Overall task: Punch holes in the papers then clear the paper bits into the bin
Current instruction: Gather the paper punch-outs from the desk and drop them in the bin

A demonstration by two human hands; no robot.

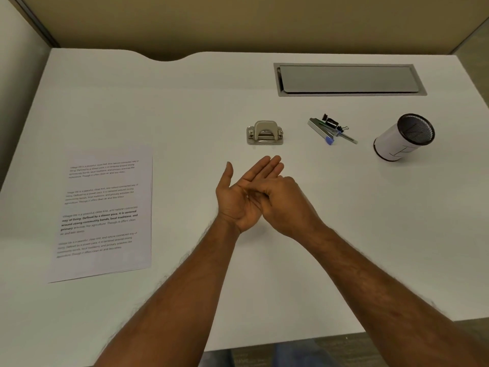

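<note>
I see a shiny metal hole punch (265, 132), matt printed paper (105, 210) and a smooth white desk (185, 102).

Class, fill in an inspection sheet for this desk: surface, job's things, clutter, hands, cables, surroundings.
Surface: white desk, closed metal hatch set in at far right.
Job's things: printed papers flat at left; hole punch at centre; bin at right.
Clutter: pen, binder clip and staples heaped between punch and bin.
Hands: left hand open, palm up; right hand fingers curled onto that palm; contents unclear.
Cables: nothing seen.
Surroundings: tan partition behind the desk.
</note>
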